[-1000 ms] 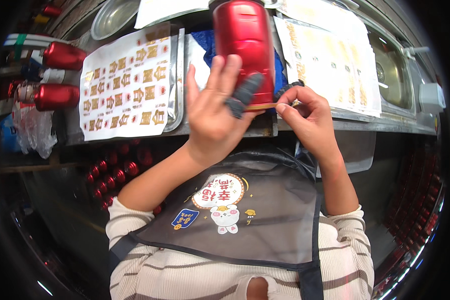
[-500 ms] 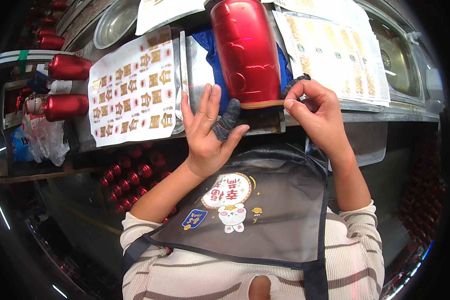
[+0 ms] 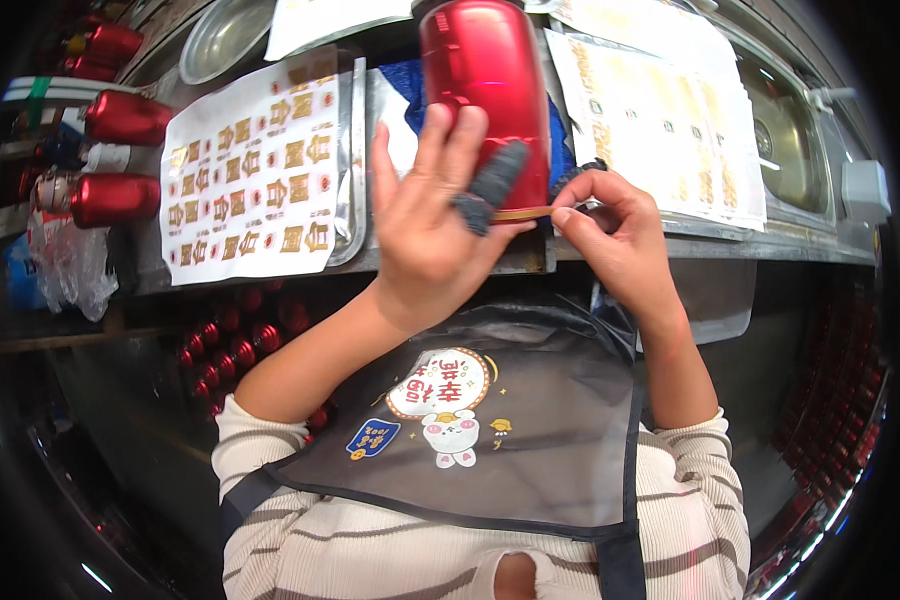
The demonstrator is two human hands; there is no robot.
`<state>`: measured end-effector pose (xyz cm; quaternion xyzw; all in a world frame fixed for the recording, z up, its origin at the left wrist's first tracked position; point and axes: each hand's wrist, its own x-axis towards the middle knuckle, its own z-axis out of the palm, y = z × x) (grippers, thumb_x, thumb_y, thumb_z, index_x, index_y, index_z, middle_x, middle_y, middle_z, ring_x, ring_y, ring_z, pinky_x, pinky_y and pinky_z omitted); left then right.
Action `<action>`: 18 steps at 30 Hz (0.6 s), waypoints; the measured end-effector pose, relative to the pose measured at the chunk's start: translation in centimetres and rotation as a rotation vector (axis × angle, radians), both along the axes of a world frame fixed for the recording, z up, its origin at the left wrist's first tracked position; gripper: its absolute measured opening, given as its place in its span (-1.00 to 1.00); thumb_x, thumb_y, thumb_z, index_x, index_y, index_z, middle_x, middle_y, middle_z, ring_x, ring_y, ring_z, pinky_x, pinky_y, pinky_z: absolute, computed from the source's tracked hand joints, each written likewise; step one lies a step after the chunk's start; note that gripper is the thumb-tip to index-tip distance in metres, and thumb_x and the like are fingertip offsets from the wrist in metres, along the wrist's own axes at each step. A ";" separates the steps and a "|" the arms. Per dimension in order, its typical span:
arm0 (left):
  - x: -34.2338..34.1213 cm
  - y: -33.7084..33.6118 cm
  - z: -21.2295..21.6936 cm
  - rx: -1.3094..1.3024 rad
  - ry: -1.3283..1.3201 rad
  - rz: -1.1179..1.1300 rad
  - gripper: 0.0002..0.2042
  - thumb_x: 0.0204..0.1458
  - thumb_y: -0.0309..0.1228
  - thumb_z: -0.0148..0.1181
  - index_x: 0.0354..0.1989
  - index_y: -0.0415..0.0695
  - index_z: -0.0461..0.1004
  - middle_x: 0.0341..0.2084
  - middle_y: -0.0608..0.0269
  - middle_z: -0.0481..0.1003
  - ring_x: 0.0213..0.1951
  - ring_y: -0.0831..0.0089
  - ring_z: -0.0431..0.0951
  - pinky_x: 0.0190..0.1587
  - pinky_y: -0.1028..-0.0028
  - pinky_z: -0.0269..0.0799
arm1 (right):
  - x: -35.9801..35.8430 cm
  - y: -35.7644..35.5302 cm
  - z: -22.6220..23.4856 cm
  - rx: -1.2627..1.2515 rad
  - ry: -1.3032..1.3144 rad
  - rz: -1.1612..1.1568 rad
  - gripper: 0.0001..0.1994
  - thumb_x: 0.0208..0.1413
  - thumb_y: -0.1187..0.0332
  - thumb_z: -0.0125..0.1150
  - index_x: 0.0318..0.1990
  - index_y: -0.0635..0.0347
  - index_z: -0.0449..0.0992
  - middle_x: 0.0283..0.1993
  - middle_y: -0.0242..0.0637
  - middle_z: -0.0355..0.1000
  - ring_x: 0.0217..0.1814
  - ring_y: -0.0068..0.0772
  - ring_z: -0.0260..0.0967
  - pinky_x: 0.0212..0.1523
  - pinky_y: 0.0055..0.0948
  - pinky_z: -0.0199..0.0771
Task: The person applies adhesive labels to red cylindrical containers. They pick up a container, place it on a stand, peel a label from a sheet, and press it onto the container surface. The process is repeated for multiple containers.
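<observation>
A large glossy red bottle [image 3: 485,60] with raised shapes on its side lies on a blue cloth [image 3: 403,80], its base toward me. A narrow tan strip [image 3: 523,214] runs along the base edge. My right hand [image 3: 615,225] pinches the strip's right end between thumb and forefinger; a dark finger sleeve shows on it. My left hand [image 3: 435,215] is open, its fingers stretched over the bottle's near left side, a grey sleeve on the forefinger. Whether its fingertips press on the bottle I cannot tell. Its palm hides the strip's left end.
A sheet of gold stickers [image 3: 250,170] lies on a metal tray [image 3: 355,200] at left. More gold-printed sheets [image 3: 660,130] lie at right, beside a metal basin [image 3: 790,140]. Red bottles [image 3: 120,200] stick out at far left, near a round metal bowl [image 3: 225,40]. More red bottles sit below.
My left hand has moved up and right, from beside the bottle's base to over its near side. My right hand still pinches the strip. The whole view has shifted slightly.
</observation>
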<state>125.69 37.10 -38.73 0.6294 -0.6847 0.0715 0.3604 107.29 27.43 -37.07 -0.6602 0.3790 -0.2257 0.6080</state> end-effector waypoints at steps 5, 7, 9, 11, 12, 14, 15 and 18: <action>0.9 2.3 -2.0 0.026 0.267 0.003 -0.37 -0.21 -0.38 0.53 0.11 -0.30 0.48 0.25 -0.19 0.32 0.27 -0.01 0.36 0.34 -0.10 0.00 | -0.1 0.1 0.3 -0.037 0.026 -0.009 -0.96 0.09 0.53 0.22 -0.36 0.26 0.48 -0.44 -0.61 0.34 -0.54 -0.91 0.09 -0.53 -0.78 0.02; 1.2 4.1 -2.6 0.033 0.240 -0.011 -0.37 -0.19 -0.38 0.53 0.10 -0.38 0.45 0.25 -0.21 0.31 0.23 -0.02 0.40 0.35 -0.11 -0.03 | -0.2 0.1 0.6 -0.020 0.019 -0.015 -0.96 0.08 0.53 0.21 -0.37 0.26 0.47 -0.44 -0.61 0.33 -0.53 -0.91 0.09 -0.52 -0.78 0.02; 0.9 5.0 -3.2 0.083 0.263 0.004 -0.38 -0.16 -0.39 0.52 0.09 -0.42 0.44 0.26 -0.20 0.31 0.22 -0.04 0.41 0.35 -0.13 -0.05 | -0.3 0.0 0.6 -0.002 0.002 -0.020 -0.96 0.08 0.53 0.21 -0.38 0.26 0.47 -0.44 -0.60 0.33 -0.52 -0.91 0.09 -0.52 -0.78 0.02; 0.7 4.9 -3.0 0.098 0.259 -0.006 -0.38 -0.12 -0.38 0.50 0.07 -0.51 0.41 0.28 -0.19 0.29 0.22 -0.08 0.39 0.33 -0.19 -0.08 | -0.3 -0.1 0.3 0.013 -0.020 -0.020 -0.96 0.07 0.53 0.20 -0.39 0.26 0.46 -0.44 -0.60 0.32 -0.52 -0.91 0.09 -0.51 -0.78 0.03; 0.8 4.6 -2.9 0.087 0.195 -0.017 -0.41 -0.11 -0.37 0.49 0.06 -0.48 0.43 0.28 -0.19 0.29 0.23 -0.08 0.39 0.32 -0.20 -0.08 | -0.3 -0.2 0.3 0.043 -0.018 -0.025 -0.95 0.06 0.52 0.21 -0.39 0.28 0.48 -0.43 -0.56 0.35 -0.50 -0.87 0.14 -0.49 -0.76 0.09; 0.9 4.3 -2.6 0.063 0.070 -0.039 -0.46 -0.10 -0.35 0.48 0.03 -0.42 0.49 0.28 -0.19 0.29 0.24 -0.09 0.38 0.32 -0.22 -0.10 | -0.3 -0.3 0.4 0.104 -0.012 -0.034 -0.93 0.05 0.49 0.23 -0.41 0.32 0.50 -0.41 -0.49 0.39 -0.47 -0.81 0.24 -0.44 -0.71 0.22; 0.9 3.9 -2.1 0.046 0.015 -0.045 -0.55 -0.11 -0.32 0.48 -0.03 -0.25 0.59 0.28 -0.19 0.29 0.22 -0.11 0.40 0.31 -0.22 -0.08 | -0.2 -0.3 0.4 0.092 -0.018 -0.035 -0.94 0.05 0.51 0.21 -0.41 0.31 0.50 -0.46 -0.52 0.40 -0.49 -0.83 0.23 -0.46 -0.72 0.22; 0.0 2.6 -0.5 0.029 -0.035 -0.020 -0.69 -0.13 -0.29 0.48 -0.19 -0.10 0.67 0.26 -0.17 0.33 0.21 -0.14 0.41 0.29 -0.23 -0.06 | -0.2 -0.4 0.5 0.126 -0.035 -0.033 -0.94 0.06 0.51 0.20 -0.40 0.31 0.50 -0.45 -0.50 0.40 -0.50 -0.84 0.23 -0.47 -0.72 0.21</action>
